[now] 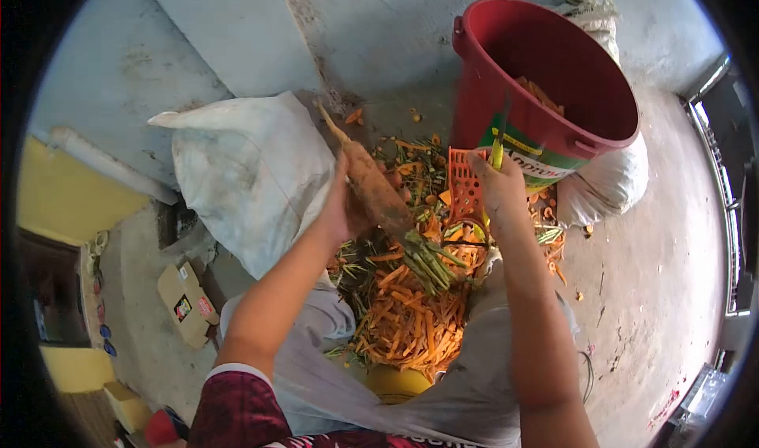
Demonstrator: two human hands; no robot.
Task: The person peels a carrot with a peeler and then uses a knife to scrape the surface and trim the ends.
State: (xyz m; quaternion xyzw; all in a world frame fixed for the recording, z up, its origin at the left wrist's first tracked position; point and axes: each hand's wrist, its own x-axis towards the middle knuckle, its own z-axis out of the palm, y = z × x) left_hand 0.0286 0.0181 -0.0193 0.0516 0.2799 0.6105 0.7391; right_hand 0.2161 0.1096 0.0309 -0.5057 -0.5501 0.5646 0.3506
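My left hand [348, 203] is closed around a large, dirt-smeared carrot [371, 181]. Its thin root tip points up and away, while the cut green stems [431, 262] hang toward my lap. In my right hand [502, 183] is a knife [496, 152] with a yellow handle, its dark narrow blade pointing up in front of the red bucket. An orange perforated plastic piece [465, 186] shows just left of that hand. Below both hands, a heap of orange carrot peelings [415, 318] lies between my knees.
A tall red bucket [482, 77] with carrots inside stands at the back right, a white sack [605, 187] behind it. Another white sack [245, 171] slumps on the left. Trimmings litter the floor, and a cardboard piece [187, 302] lies at the left.
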